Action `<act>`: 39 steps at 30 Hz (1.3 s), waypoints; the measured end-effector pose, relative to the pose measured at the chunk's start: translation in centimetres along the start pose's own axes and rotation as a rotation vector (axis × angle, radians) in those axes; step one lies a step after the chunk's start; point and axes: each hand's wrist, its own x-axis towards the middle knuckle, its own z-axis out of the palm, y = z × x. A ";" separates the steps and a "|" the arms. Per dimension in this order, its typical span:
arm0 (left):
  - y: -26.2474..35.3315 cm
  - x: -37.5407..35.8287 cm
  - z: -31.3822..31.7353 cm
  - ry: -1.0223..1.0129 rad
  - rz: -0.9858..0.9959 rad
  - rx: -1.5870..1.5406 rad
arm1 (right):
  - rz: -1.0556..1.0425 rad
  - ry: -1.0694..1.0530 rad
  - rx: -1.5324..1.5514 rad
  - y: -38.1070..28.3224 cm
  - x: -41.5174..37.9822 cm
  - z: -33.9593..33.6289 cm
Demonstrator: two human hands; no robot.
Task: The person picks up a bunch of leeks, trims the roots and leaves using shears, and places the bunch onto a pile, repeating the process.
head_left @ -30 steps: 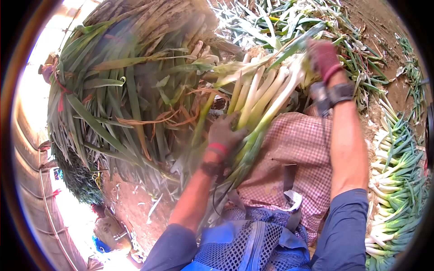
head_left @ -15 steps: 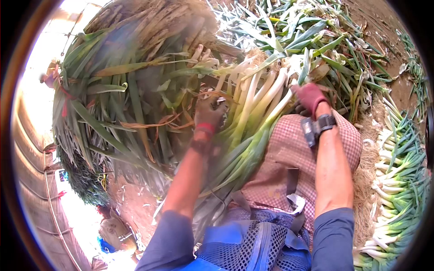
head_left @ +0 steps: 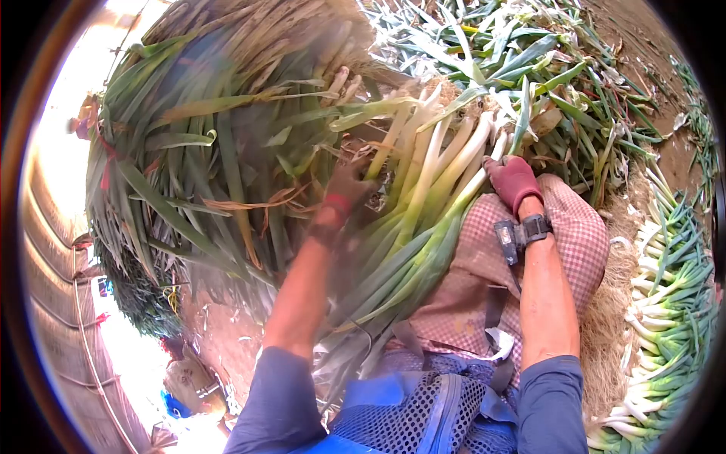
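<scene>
My left hand point(head_left: 350, 184), in a dark glove with a red wristband, is closed at the left side of a bunch of green onions point(head_left: 427, 185). A pale stalk point(head_left: 389, 140) runs down into its fingers, which are partly blurred. My right hand point(head_left: 516, 181), in a maroon glove, has its fingers closed around a white green onion stalk point(head_left: 475, 184) at the right side of the bunch. The bunch's white ends point away from me, and its green leaves trail down toward my lap beside the checked cloth point(head_left: 484, 242).
A large pile of untrimmed green onions point(head_left: 219, 151) rises on the left. Loose leaves point(head_left: 522, 60) heap up at the back. Cleaned green onions point(head_left: 658, 325) lie in a row at right, by fibrous roots point(head_left: 605, 318). Another person point(head_left: 193, 382) is at lower left.
My right hand has come slightly down and left, against the green onion stalk. My left hand has shifted slightly up, and its fingers have closed in on a stalk.
</scene>
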 end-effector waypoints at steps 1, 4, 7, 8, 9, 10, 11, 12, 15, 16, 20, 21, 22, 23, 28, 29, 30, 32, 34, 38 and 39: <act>0.4 0.7 0.2 0.005 -0.004 0.000 | -0.030 -0.018 0.046 0.3 0.2 0.4; 2.7 2.0 0.9 0.038 0.023 0.012 | -0.046 -0.036 0.106 0.7 0.2 1.0; 4.1 2.5 2.3 -0.035 -0.002 -0.209 | -0.039 -0.132 0.201 1.0 0.0 0.7; 4.4 2.6 2.7 -0.042 0.000 -0.210 | -0.033 -0.129 0.200 1.1 0.1 0.9; 4.5 2.7 3.0 -0.025 -0.012 -0.184 | -0.031 -0.159 0.209 1.4 0.5 1.4; 4.7 2.7 3.4 -0.007 -0.025 -0.158 | -0.029 -0.190 0.218 1.7 1.0 1.8; 4.8 2.8 3.4 -0.012 -0.023 -0.160 | -0.024 -0.188 0.217 2.2 1.4 2.0; 5.3 2.6 3.0 -0.106 -0.069 -0.153 | -0.216 -0.255 0.179 2.1 1.5 1.9; 7.1 1.6 2.6 -0.184 -0.035 -0.068 | -0.358 -0.404 0.280 1.4 0.9 2.1; 7.2 1.3 2.7 -0.169 0.041 0.008 | -0.365 -0.386 0.531 0.7 0.7 2.7; 7.3 0.8 2.2 -0.366 0.088 -0.349 | -0.226 -0.321 0.553 -0.1 1.3 2.9; 6.8 1.1 2.6 -0.367 0.087 -0.346 | -0.161 -0.299 0.436 -0.3 1.5 2.9; 5.9 1.5 3.4 -0.355 0.136 -0.308 | -0.160 -0.299 0.440 -0.4 1.6 3.0; 5.1 1.9 4.0 -0.342 0.187 -0.269 | -0.141 -0.289 0.486 -0.5 1.7 3.0; 5.8 1.8 4.9 -0.375 0.067 -0.470 | -0.128 -0.279 0.611 -1.3 1.5 2.5; 6.0 1.5 4.9 -0.389 0.064 -0.594 | -0.172 -0.323 0.704 -1.1 1.7 2.7; 6.4 1.1 4.4 -0.393 0.067 -0.589 | -0.176 -0.320 0.855 -1.2 1.2 2.8; 7.6 -0.2 2.8 -0.493 0.067 -0.694 | -0.242 -0.321 0.885 -1.8 -0.1 1.8; 7.7 -1.1 1.3 -0.520 0.154 -0.731 | -0.310 -0.439 1.029 -2.0 -1.1 1.2; 7.2 -4.2 -2.7 -0.513 0.241 -0.625 | -0.526 -0.618 1.359 -4.6 -6.6 0.2; 7.9 -5.7 -3.4 -0.513 0.290 -0.598 | -0.532 -0.622 1.355 -5.5 -8.6 -1.5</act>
